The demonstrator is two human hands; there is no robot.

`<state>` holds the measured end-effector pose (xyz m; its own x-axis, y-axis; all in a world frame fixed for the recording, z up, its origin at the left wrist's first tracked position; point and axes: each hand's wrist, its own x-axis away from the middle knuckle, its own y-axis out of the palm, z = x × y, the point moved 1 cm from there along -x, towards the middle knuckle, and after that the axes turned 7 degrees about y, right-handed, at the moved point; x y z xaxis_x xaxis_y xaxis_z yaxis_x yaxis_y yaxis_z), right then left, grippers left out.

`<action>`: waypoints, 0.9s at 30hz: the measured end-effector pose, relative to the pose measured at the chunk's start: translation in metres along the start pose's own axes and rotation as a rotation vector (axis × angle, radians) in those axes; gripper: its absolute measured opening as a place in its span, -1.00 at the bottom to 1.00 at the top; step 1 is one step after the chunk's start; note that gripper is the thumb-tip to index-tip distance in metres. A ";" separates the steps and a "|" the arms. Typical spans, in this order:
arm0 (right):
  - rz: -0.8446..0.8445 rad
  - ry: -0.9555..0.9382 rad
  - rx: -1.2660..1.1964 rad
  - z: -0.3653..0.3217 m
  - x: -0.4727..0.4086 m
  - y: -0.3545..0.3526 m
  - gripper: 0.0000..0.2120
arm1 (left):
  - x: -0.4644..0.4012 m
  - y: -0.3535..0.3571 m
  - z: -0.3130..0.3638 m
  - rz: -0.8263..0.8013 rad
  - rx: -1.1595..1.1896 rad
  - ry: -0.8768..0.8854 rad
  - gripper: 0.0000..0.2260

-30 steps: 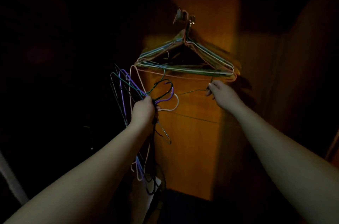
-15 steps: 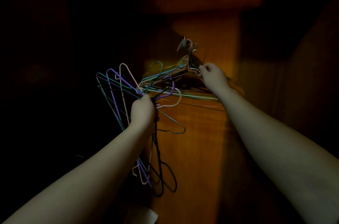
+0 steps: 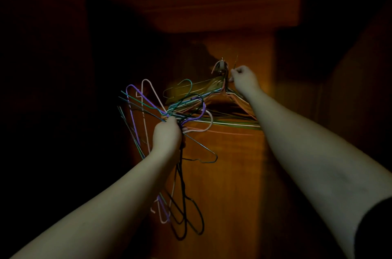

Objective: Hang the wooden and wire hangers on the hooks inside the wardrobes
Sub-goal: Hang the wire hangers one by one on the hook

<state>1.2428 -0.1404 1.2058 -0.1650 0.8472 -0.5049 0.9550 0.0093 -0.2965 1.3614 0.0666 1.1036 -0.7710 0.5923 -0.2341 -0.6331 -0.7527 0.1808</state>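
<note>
Head view: wardrobe interior, dimly lit; back panel (image 3: 233, 173) of orange-brown wood; one small wall hook (image 3: 221, 67) is seen high on it.

Item 1, hung hangers (image 3: 216, 97): a stack of wire hangers, possibly with a wooden one among them, is suspended from the hook; their bars are spread below and left of it, flat against the panel.

Item 2, right hand (image 3: 244, 80): raised just beside the hook, on its right; the fingers are closed in a pinch on a thin wire hanger neck (image 3: 235, 63), which rises above the knuckles; the grip so near the top is judged to serve steering the wire onto the hook; whether the wire is already seated cannot be told.

Item 3, left hand (image 3: 167, 135): held lower and to the left, well apart from the hook; its fingers are wrapped round a bundle of wire hangers (image 3: 148, 108) in purple, pink, green and black; the bundle is gathered at one crossing point, loops fanning above and trailing below the fist; it is judged to be kept there as stock for the right hand.
</note>
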 end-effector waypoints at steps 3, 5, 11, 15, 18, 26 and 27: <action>-0.005 -0.011 0.015 -0.001 -0.001 0.010 -0.77 | -0.003 -0.004 0.002 -0.016 0.006 -0.009 -0.78; -0.012 -0.014 0.025 0.002 0.000 0.016 -0.78 | -0.006 -0.006 0.001 -0.028 0.015 -0.019 -0.79; -0.002 -0.009 0.138 0.018 0.004 0.024 -0.78 | -0.010 -0.009 -0.004 -0.059 0.009 -0.020 -0.76; 0.008 -0.014 0.182 0.022 0.002 0.026 -0.76 | -0.012 -0.009 -0.005 -0.069 0.029 -0.020 -0.79; 0.007 -0.012 0.229 0.023 -0.001 0.026 -0.76 | -0.011 -0.010 -0.006 -0.075 0.040 -0.018 -0.80; 0.048 0.019 0.380 0.024 -0.012 0.033 -0.73 | -0.017 -0.010 -0.014 -0.065 0.070 -0.053 -0.75; 0.050 0.019 0.400 0.024 -0.013 0.033 -0.70 | -0.017 -0.010 -0.015 -0.066 0.076 -0.059 -0.76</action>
<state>1.2709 -0.1633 1.1831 -0.1123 0.8512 -0.5127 0.7901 -0.2364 -0.5656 1.3816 0.0595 1.0919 -0.7286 0.6577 -0.1913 -0.6845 -0.6887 0.2392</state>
